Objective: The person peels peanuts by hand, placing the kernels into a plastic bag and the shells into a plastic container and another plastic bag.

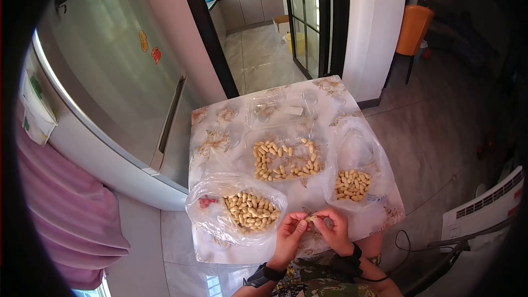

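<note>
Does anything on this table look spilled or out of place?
Nothing stands out. The peanuts sit inside the left bag, the clear tray and the right bag; none lie loose on the tablecloth. The left hand and right hand pinch one peanut.

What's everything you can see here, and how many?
square table with flowery plastic cloth: one, white-tan, centre.
clear plastic bag of tan peanuts: one, table's front left.
second clear peanut bag: one, table's right.
clear plastic tray of peanuts: one, table's middle.
clear plastic box: one, table's back.
silver fridge: one, left.
orange chair: one, back right.
white heater: one, front right.
single tan peanut: one, pinched between both hands' fingers.
left hand, right hand: two, at table's front edge.
</note>
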A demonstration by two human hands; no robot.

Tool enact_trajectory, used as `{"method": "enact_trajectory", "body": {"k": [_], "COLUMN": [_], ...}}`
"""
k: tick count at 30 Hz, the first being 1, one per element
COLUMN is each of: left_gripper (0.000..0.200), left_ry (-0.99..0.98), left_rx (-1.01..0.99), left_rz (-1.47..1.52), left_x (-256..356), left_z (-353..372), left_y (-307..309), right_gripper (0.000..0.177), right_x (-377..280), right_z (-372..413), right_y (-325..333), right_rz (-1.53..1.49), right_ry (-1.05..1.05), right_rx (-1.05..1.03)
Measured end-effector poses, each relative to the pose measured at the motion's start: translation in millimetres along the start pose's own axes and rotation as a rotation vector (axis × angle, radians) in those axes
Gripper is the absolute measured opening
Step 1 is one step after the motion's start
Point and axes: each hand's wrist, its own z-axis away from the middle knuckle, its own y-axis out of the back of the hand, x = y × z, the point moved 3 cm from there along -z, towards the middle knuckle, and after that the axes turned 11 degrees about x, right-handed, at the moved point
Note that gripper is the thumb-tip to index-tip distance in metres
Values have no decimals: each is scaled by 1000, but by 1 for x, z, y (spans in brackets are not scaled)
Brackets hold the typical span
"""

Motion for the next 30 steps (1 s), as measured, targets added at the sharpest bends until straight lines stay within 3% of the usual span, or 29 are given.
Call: {"method": "enact_trajectory", "body": {"k": [30], "left_gripper": [17], "left_ry": [39], "left_rx": [2], "left_rz": [27], "left_x": [-1], "left_z": [-1], "left_y": [-2], "right_gripper": [11], "right_x": [3], "right_z": [-1], "right_y": [1], "right_rz": [-64], "right_ry": [16], "right_rx": [-18]}}
